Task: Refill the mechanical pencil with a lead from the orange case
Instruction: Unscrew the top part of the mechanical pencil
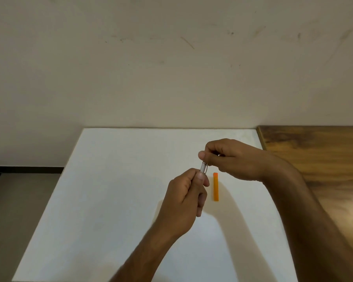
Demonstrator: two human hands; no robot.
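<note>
I see both hands above the white tabletop; left hand and right hand pinch the mechanical pencil between fingers; the orange case lies beside them.

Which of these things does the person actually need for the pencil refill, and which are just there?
Needed:
mechanical pencil, held between both hands
left hand
right hand
orange case, lying on the white table

Just there:
wooden board on the right

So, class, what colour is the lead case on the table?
Orange: the lead case shows clearly in the head view.
</note>
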